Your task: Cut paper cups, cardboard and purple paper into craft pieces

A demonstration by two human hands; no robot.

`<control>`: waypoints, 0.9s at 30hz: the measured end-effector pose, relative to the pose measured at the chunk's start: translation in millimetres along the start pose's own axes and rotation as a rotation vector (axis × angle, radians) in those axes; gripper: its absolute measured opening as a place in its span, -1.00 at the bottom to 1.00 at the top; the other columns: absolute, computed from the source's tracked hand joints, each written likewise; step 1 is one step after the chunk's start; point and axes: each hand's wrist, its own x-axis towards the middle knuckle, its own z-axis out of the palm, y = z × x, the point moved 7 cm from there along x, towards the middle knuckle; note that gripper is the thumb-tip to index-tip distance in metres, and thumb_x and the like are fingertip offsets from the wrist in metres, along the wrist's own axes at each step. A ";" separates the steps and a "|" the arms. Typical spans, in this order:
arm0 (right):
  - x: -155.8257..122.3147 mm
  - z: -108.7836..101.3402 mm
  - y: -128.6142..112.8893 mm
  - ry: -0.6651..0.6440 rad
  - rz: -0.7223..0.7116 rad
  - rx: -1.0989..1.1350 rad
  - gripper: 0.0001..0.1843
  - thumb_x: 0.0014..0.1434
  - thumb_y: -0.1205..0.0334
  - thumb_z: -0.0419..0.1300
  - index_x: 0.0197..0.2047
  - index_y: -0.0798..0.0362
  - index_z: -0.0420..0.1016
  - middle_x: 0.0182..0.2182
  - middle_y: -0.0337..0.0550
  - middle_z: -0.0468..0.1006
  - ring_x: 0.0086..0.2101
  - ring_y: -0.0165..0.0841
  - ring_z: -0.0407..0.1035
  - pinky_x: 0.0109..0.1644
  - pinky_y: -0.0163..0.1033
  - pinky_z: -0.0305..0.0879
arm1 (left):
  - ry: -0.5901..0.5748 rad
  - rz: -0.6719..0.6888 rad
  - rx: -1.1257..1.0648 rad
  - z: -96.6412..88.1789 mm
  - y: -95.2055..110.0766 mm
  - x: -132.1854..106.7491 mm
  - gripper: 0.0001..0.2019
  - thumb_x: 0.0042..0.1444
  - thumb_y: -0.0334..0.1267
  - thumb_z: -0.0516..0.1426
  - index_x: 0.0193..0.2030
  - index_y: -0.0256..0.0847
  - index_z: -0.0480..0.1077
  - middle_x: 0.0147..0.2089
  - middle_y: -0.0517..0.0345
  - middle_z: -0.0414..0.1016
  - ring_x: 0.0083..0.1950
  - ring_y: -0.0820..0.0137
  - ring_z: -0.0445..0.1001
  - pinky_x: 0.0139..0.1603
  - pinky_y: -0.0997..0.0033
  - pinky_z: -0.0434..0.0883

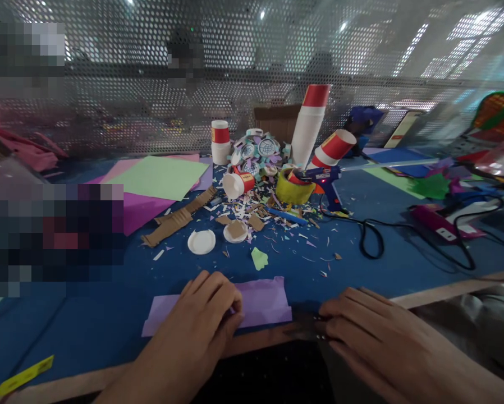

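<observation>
A strip of light purple paper (262,303) lies flat near the front edge of the blue table (87,325). My left hand (201,314) rests on the strip's left part, fingers curled and pressed down on it. My right hand (361,331) lies just right of the strip at the wooden table edge (445,292), fingers bent together over something small and dark that I cannot make out.
Behind the strip lie a green scrap (259,258), two white discs (201,242), cardboard strips (178,217), paper snippets, red-and-white paper cups (220,141), yellow tape (294,189) and a blue glue gun (330,185) with its black cord (372,241). Coloured sheets (159,177) lie at left. A perforated screen stands behind.
</observation>
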 end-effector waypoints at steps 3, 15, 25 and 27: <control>2.1 1.9 -2.2 -0.032 -0.025 -0.001 -0.50 0.43 0.33 -0.22 -0.21 -0.01 0.55 -0.27 -0.23 0.62 -0.28 -0.31 0.44 -0.06 -0.12 0.30 | 0.048 0.078 0.086 1.3 3.5 0.4 -0.64 0.25 -0.47 -0.02 0.07 0.03 0.37 0.01 0.06 0.40 -0.05 0.21 0.33 -0.05 0.09 0.36; -2.9 -1.7 -3.8 -0.024 -0.102 -0.075 -0.54 0.35 0.47 -0.18 -0.11 0.00 0.54 -0.18 -0.18 0.64 -0.18 -0.30 0.47 -0.10 -0.16 0.39 | -0.067 0.404 0.262 0.5 15.0 9.8 -0.53 0.29 -0.20 0.08 0.30 0.26 0.17 0.45 0.18 0.10 0.43 0.14 0.08 0.37 -0.08 0.02; -18.4 15.7 -4.7 -0.075 -0.167 -0.141 -0.51 0.28 0.51 -0.14 0.06 0.03 0.50 0.04 -0.15 0.57 0.02 -0.23 0.41 -0.05 -0.10 0.48 | -0.195 0.394 0.180 -1.3 11.1 19.0 -0.48 0.27 -0.30 0.05 0.31 0.33 0.15 0.49 0.19 -0.04 0.46 0.19 0.00 0.39 -0.14 0.00; -27.3 20.6 -2.1 -0.045 -0.140 -0.110 -0.47 0.26 0.53 -0.17 0.11 0.02 0.46 0.08 -0.16 0.53 0.06 -0.21 0.39 -0.04 -0.06 0.47 | -0.190 0.395 0.163 -1.5 10.8 18.8 -0.47 0.27 -0.32 0.05 0.30 0.32 0.16 0.48 0.20 -0.02 0.46 0.21 0.01 0.40 -0.13 0.01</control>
